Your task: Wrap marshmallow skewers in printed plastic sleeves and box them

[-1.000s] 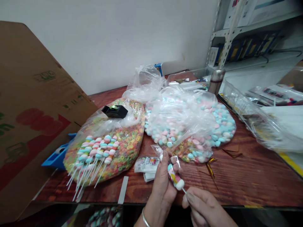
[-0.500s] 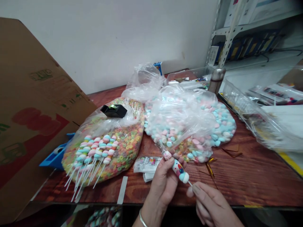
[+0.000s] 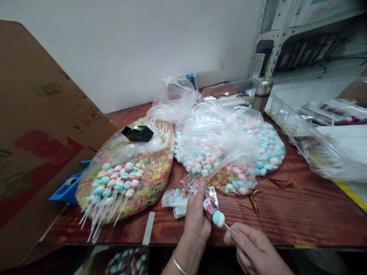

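Clamped on the thin white stick [image 3: 226, 227], apparently for control without squashing the blue, white and pink marshmallow skewer [image 3: 218, 219], the right hand [image 3: 249, 244] faces the left hand [image 3: 197, 221], which clasps its clear printed plastic sleeve [image 3: 190, 181] before a bulging transparent marshmallow bag [image 3: 197, 154].

This is a packing workshop. A reddish-brown wooden surface [image 3: 309, 217] carries a clear plastic bag of multicoloured rings [image 3: 156, 179], topped by pastel marshmallow skewers on white sticks [image 3: 117, 181] and a black plastic tape dispenser [image 3: 140, 134]. A printed brown cardboard carton [image 3: 43, 114] stands left; dim blue items [image 3: 299, 57], perhaps boxes, sit on a white perforated metal rack [image 3: 275, 53] at right.
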Demonstrator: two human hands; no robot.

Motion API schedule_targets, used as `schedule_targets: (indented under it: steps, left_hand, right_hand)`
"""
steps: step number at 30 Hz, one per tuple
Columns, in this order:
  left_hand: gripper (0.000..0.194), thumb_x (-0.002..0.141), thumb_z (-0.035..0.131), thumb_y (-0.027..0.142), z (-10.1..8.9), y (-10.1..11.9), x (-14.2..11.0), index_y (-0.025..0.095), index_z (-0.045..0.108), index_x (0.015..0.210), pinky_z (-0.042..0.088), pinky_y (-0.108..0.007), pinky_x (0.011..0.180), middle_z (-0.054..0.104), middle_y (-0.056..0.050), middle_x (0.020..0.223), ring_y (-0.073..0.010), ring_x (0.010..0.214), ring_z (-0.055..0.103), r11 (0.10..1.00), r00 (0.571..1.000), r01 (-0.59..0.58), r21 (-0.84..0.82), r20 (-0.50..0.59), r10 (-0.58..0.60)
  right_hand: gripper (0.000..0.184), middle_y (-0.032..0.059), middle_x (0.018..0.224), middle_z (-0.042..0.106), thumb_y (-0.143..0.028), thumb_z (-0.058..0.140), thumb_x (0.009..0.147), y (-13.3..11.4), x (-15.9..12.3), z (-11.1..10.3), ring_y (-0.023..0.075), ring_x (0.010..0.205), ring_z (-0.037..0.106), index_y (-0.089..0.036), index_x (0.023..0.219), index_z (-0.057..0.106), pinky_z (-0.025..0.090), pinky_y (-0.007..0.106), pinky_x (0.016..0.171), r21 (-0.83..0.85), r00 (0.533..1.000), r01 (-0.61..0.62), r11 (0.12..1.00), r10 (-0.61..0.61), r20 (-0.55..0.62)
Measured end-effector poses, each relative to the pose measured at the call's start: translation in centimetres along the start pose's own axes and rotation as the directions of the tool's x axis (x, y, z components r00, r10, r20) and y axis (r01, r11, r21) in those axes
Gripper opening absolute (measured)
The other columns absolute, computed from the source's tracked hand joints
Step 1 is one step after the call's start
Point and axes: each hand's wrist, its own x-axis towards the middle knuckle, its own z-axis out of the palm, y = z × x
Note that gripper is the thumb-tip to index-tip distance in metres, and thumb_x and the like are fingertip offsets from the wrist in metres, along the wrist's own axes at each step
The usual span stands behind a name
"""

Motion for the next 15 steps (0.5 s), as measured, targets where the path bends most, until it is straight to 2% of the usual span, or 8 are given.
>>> schedule_targets:
  steps: [2, 5, 8, 9, 11, 13, 14, 15]
  left_hand:
    - [0.026, 0.071, 0.078, 0.033, 0.1, 0.1, 0.0, 0.016, 0.059, 0.076, 0.043, -0.018, 0.044, 0.054, 0.005, 0.056, -0.0073, 0.044, 0.051, 0.997, 0.998, 0.046, -0.066, -0.028, -0.048]
    - [0.023, 0.075, 0.075, 0.032, 0.3, 0.3, -0.2, 0.016, 0.058, 0.074, 0.047, -0.019, 0.047, 0.055, 0.004, 0.057, -0.0084, 0.047, 0.053, 0.983, 0.994, 0.107, -0.146, -0.005, -0.109]
    - [0.019, 0.078, 0.072, 0.028, 0.6, 0.5, -0.6, 0.014, 0.059, 0.077, 0.052, -0.021, 0.053, 0.059, 0.0, 0.064, -0.0096, 0.053, 0.058, 0.977, 0.993, 0.113, -0.181, 0.001, -0.115]
    - [0.018, 0.079, 0.072, 0.027, 0.8, 0.6, -0.8, 0.014, 0.06, 0.077, 0.054, -0.022, 0.055, 0.06, 0.0, 0.066, -0.0097, 0.055, 0.059, 0.974, 0.992, 0.119, -0.191, -0.011, -0.123]
    - [0.017, 0.08, 0.07, 0.026, 1.2, 0.8, -1.2, 0.014, 0.059, 0.076, 0.055, -0.023, 0.057, 0.059, 0.0, 0.066, -0.0093, 0.055, 0.059, 0.969, 0.989, 0.134, -0.209, -0.026, -0.142]
    - [0.021, 0.081, 0.069, 0.029, 1.5, 0.9, -1.4, 0.014, 0.058, 0.071, 0.055, -0.022, 0.055, 0.056, 0.001, 0.061, -0.0083, 0.052, 0.056, 0.966, 0.987, 0.158, -0.205, -0.001, -0.161]
    - [0.024, 0.081, 0.069, 0.03, 1.5, 0.9, -1.5, 0.014, 0.056, 0.069, 0.054, -0.022, 0.054, 0.054, 0.002, 0.059, -0.0078, 0.05, 0.054, 0.966, 0.986, 0.167, -0.2, 0.018, -0.166]
    - [0.025, 0.08, 0.07, 0.031, 1.5, 0.9, -1.6, 0.014, 0.056, 0.068, 0.054, -0.022, 0.054, 0.053, 0.003, 0.057, -0.0074, 0.049, 0.053, 0.965, 0.985, 0.174, -0.196, 0.035, -0.17]
  right_hand:
    - [0.055, -0.0134, 0.042, 0.026, -0.069, 0.047, 0.085, -0.2, -0.1, 0.1, 0.0041, 0.036, 0.02, -0.016, 0.085, 0.059, 0.018, 0.017, 0.037, -0.022, 1.0, -0.019, 1.0, 0.019, 0.007]
    - [0.056, -0.0125, 0.044, 0.027, -0.07, 0.041, 0.087, -0.7, -0.2, 0.3, 0.0055, 0.038, 0.022, -0.016, 0.086, 0.059, 0.018, 0.019, 0.038, -0.118, 1.0, -0.004, 0.993, 0.003, -0.005]
    - [0.05, -0.0076, 0.049, 0.038, -0.059, 0.034, 0.095, -0.9, -0.5, 0.2, 0.0084, 0.043, 0.035, -0.018, 0.083, 0.059, 0.028, 0.021, 0.043, -0.376, 0.986, 0.126, 0.918, -0.156, -0.05]
    - [0.045, -0.0044, 0.053, 0.047, -0.053, 0.034, 0.097, -0.8, -0.5, 0.1, 0.0101, 0.047, 0.043, -0.019, 0.083, 0.059, 0.033, 0.022, 0.047, -0.489, 0.972, 0.172, 0.855, -0.228, -0.057]
    - [0.032, 0.0019, 0.067, 0.063, -0.039, 0.038, 0.099, -0.4, -0.7, -0.2, 0.0141, 0.059, 0.058, -0.02, 0.09, 0.062, 0.04, 0.024, 0.057, -0.705, 0.914, 0.254, 0.662, -0.403, -0.049]
    - [0.02, 0.0058, 0.079, 0.072, -0.028, 0.048, 0.095, 0.2, -0.7, -0.6, 0.0171, 0.062, 0.064, -0.02, 0.105, 0.063, 0.043, 0.026, 0.062, -0.857, 0.809, 0.304, 0.417, -0.588, 0.001]
    - [0.022, 0.0066, 0.08, 0.073, -0.025, 0.052, 0.093, 0.5, -0.7, -0.7, 0.018, 0.061, 0.064, -0.02, 0.111, 0.063, 0.043, 0.027, 0.062, -0.896, 0.756, 0.315, 0.312, -0.654, 0.038]
    - [0.023, 0.0068, 0.079, 0.073, -0.023, 0.054, 0.091, 0.6, -0.7, -0.8, 0.0183, 0.059, 0.064, -0.02, 0.112, 0.064, 0.043, 0.028, 0.062, -0.912, 0.721, 0.325, 0.252, -0.69, 0.067]
